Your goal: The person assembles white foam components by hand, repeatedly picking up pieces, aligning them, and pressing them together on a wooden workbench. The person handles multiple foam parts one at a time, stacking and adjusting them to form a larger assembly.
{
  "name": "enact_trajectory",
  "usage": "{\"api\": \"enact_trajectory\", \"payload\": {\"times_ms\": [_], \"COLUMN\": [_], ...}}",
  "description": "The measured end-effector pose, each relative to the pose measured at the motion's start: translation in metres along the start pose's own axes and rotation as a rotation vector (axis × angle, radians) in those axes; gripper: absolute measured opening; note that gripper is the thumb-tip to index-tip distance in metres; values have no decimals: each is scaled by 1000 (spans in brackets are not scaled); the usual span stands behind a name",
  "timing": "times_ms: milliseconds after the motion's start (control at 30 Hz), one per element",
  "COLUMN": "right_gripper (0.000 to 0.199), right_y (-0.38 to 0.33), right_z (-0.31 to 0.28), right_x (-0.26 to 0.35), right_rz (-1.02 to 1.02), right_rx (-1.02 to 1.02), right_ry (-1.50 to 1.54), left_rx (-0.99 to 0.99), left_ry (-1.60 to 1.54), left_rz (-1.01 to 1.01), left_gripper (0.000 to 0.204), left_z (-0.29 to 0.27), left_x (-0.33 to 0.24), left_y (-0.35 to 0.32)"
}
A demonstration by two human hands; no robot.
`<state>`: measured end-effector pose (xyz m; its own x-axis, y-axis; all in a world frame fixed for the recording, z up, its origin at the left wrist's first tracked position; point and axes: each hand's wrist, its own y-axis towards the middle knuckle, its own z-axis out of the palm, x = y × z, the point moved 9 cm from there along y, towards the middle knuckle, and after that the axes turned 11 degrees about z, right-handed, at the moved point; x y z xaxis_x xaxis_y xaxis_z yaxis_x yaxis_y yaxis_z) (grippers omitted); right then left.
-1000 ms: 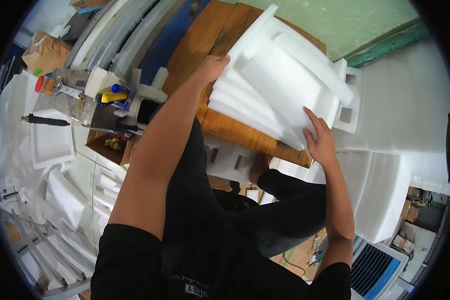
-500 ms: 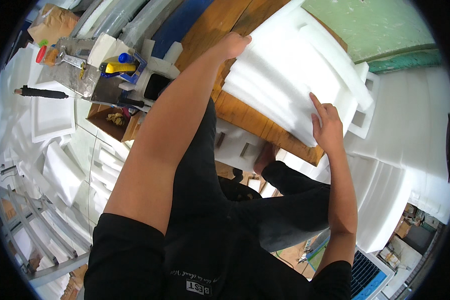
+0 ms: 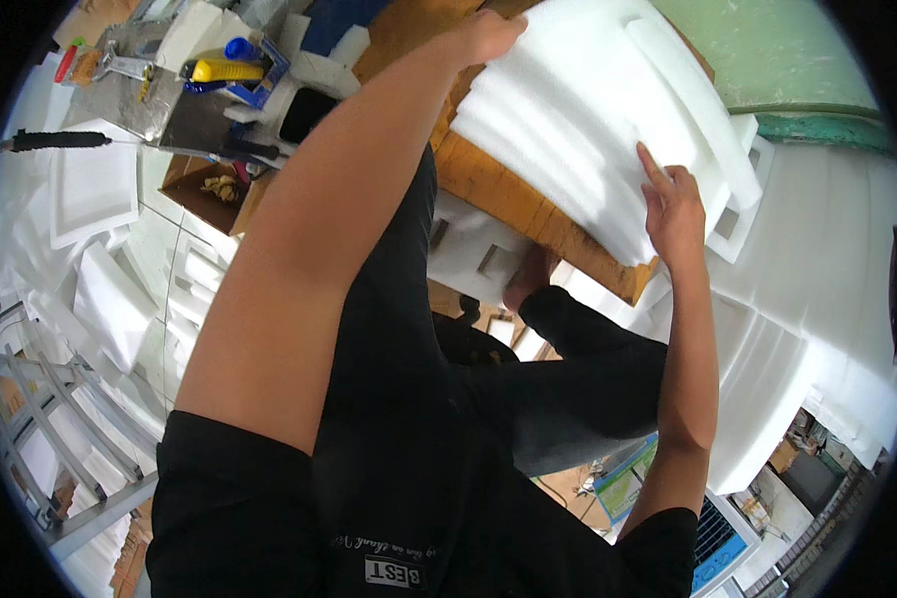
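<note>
Reaching forward, the left hand [image 3: 493, 38] is set at the left edge of foam sheets [image 3: 578, 115] on the desk [image 3: 523, 207]; whether its grip pinches cannot be told. The right hand [image 3: 676, 209] is held at their right, forefinger straight, grip spread.

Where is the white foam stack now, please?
In the head view, the foam stack lies upper right on the wooden table, left hand at its left edge.
</note>
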<state>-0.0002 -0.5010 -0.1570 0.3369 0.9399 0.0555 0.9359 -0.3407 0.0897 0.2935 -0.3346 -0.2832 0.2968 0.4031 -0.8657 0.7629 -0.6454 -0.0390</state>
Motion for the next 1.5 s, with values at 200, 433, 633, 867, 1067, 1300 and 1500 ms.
{"api": "enact_trajectory", "payload": {"times_ms": [200,433,633,867,1067,1300,1500], "right_gripper": [62,62,63,65,64,64,64], "right_y": [4,9,6,4,1,1,1], "right_z": [0,9,14,18,24,30,34], "right_x": [-6,-1,-1,-3,-7,-13,-17], "right_rz": [19,-16,0,-64,-80,-154,-184], "right_rx": [92,144,161,149,142,131,103], "right_ry": [65,120,118,180,208,271,267], "left_rx": [141,50,55,65,62,22,43], "left_ry": [-87,101,199,260,241,308,272], "left_rz": [23,55,83,99,146,120,141], "left_gripper": [94,96,102,101,99,103,104], "left_z": [3,-3,1,5,6,4,7], "left_x": [-51,-36,-37,-41,-45,-41,-38], "left_y": [-24,-15,-11,-7,-9,-6,-1]}}
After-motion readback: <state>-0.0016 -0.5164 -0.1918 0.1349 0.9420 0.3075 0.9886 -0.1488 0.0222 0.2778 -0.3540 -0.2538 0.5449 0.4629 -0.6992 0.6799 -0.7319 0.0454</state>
